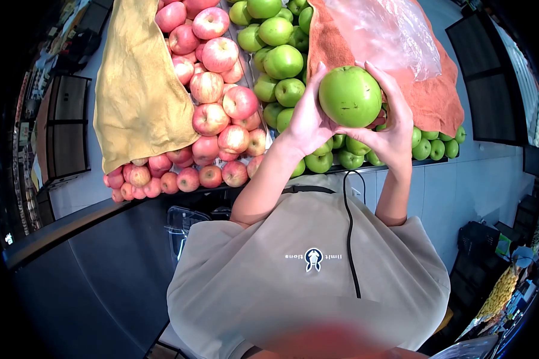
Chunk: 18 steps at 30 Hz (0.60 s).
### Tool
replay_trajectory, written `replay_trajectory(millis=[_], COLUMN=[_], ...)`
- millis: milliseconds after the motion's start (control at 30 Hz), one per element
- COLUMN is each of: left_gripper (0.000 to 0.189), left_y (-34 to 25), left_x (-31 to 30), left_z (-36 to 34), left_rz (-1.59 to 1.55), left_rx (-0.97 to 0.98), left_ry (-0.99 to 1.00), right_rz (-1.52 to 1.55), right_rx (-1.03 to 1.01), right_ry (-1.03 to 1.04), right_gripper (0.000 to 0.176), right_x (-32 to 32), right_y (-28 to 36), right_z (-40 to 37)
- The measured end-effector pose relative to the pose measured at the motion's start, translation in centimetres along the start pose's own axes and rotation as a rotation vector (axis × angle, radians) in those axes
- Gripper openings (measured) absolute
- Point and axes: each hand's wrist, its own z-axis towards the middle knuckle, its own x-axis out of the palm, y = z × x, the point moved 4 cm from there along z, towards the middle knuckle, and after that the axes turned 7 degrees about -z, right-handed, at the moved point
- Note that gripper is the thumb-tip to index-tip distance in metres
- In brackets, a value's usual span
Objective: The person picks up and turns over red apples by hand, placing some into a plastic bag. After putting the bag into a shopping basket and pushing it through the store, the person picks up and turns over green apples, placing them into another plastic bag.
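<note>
A mustard-yellow cloth (135, 90) is draped beside heaped red apples (212, 107), and a pile of green apples (279, 60) is stacked next to them. In front of that pile, the left hand (308, 122) is cupped against a large green apple (350, 96), which is clasped from the other side by the right hand (395, 128). An orange towel (440, 99) is spread further right.

floor (479, 185) pale grey tile | display counter (96, 269) dark | shelving (66, 128) far left

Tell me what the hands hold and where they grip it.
One green apple, held between both hands: the left hand cups its left side, the right hand wraps its right side.
</note>
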Motion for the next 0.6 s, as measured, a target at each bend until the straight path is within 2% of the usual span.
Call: replay_trajectory(millis=[200, 300, 333, 400, 433, 500, 533, 600], left_gripper=[0.06, 0.061, 0.061, 0.064, 0.064, 0.063, 0.063, 0.063], left_y=[-0.9, -1.1, -0.9, -1.1, -1.1, -0.9, -0.9, 0.3], left_x=[0.7, 1.6, 1.4, 1.4, 1.3, 0.8, 0.5, 0.0], left_z=[-1.0, -2.0, -1.9, -1.9, -1.9, -1.8, -1.8, -1.8], left_rz=[0.261, 0.609, 0.607, 0.766, 0.765, 0.559, 0.558, 0.065], left_rx=[0.129, 0.419, 0.42, 0.547, 0.551, 0.405, 0.405, 0.087], left_ry=[0.076, 0.169, 0.167, 0.173, 0.171, 0.217, 0.215, 0.328], right_rz=[-0.029, -0.146, -0.145, -0.19, -0.188, -0.2, -0.2, -0.111], right_rx=[-0.019, -0.017, -0.017, -0.063, -0.066, -0.063, -0.062, -0.122], right_ry=[-0.055, -0.045, -0.043, -0.082, -0.08, -0.056, -0.055, -0.03], right_gripper=[0.09, 0.092, 0.092, 0.085, 0.085, 0.084, 0.084, 0.086], right_x=[0.3, 0.2, 0.2, 0.3, 0.3, 0.4, 0.4, 0.8], right_y=[-0.2, -0.2, -0.2, 0.0, 0.2, 0.8, 0.9, 1.3], right_z=[-0.3, -0.3, -0.3, -0.3, -0.3, -0.4, -0.3, -0.3])
